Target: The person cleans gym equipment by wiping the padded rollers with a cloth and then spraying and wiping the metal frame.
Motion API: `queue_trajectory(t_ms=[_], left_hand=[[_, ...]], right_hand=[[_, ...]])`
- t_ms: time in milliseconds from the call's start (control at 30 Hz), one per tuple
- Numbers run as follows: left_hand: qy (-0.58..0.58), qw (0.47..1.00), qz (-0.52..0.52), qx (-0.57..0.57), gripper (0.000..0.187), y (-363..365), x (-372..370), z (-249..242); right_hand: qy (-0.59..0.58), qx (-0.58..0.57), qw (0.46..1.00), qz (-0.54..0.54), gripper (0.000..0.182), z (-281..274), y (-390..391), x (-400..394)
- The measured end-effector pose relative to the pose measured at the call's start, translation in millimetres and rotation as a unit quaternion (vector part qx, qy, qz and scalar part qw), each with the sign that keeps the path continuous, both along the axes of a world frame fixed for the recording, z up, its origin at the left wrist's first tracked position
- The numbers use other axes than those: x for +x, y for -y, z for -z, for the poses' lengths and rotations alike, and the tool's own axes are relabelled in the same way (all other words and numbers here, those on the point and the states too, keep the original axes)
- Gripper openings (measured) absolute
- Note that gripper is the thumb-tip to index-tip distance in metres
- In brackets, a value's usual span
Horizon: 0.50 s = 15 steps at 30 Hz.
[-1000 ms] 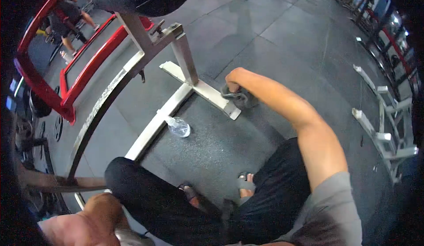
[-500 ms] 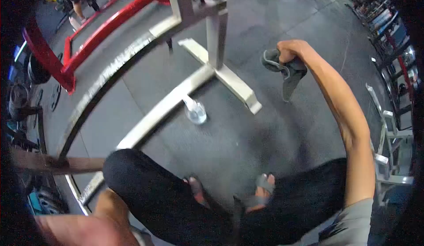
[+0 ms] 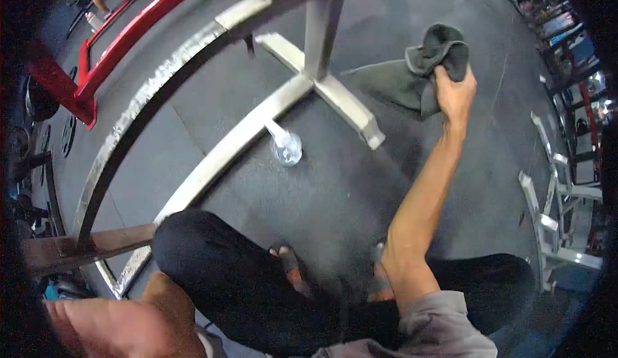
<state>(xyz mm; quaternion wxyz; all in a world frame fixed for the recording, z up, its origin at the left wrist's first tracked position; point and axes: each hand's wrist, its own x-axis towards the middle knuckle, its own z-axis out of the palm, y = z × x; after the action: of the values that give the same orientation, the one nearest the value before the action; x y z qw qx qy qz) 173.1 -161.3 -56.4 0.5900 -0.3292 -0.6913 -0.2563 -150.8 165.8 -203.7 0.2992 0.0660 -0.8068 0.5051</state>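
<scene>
My right hand, at the end of an outstretched arm, grips a dark grey cloth. The cloth is bunched above the fingers, and a loose flap swings out to the left over the floor. At the lower left, my left hand is close to the camera and blurred; its fingers do not show. A clear spray bottle with a white nozzle stands on the floor, beside the pale metal base bar of a gym machine.
A curved, worn metal rail arches across the left. Behind it is a red frame. White metal racks stand at the right edge on the dark rubber floor. My legs are bent below, feet in sandals.
My right hand has swung up and turned over, and the cloth has flared from hanging down to stretching left. My left hand stays at the lower left.
</scene>
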Motion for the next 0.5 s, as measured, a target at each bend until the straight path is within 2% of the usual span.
queue_trajectory(t_ms=[67,100,200,233,300,400,433,467,500], left_hand=[[0.02,1.0,-0.002,0.002,0.032,-4.9,-1.6,0.3],[0.033,0.999,-0.004,-0.001,0.032,-7.7,-4.3,-0.5],[0.052,0.998,-0.034,-0.002,0.033,-13.2,-18.5,-1.4],[0.062,0.997,-0.055,0.0,0.033,-13.1,-26.6,-2.1],[0.103,0.986,-0.134,0.018,0.033,-10.6,-53.8,-0.9],[0.275,0.92,-0.277,0.025,0.034,16.4,-122.3,10.4],[0.423,0.882,-0.209,0.013,0.042,48.6,-145.7,15.3],[0.462,0.839,-0.285,-0.033,0.046,72.9,-169.7,23.2],[0.497,0.787,-0.355,-0.089,0.05,97.0,-193.7,31.2]], right_hand=[[0.027,-0.118,0.992,0.034,0.038,27.5,-11.8,30.1],[0.076,-0.183,0.978,0.06,0.045,30.0,-14.9,45.6],[0.095,-0.227,0.96,0.135,0.049,45.1,-29.2,65.5],[0.089,-0.262,0.955,0.102,0.052,49.6,-34.4,66.0],[0.133,-0.241,0.954,0.119,0.055,59.5,-38.4,60.6],[0.185,-0.176,0.952,0.17,0.061,75.1,-34.6,50.2],[0.203,-0.144,0.947,0.205,0.062,81.6,-31.2,43.9],[0.224,-0.109,0.938,0.239,0.063,87.7,-30.2,44.1],[0.239,-0.155,0.937,0.203,0.061,74.2,-23.9,55.0]])
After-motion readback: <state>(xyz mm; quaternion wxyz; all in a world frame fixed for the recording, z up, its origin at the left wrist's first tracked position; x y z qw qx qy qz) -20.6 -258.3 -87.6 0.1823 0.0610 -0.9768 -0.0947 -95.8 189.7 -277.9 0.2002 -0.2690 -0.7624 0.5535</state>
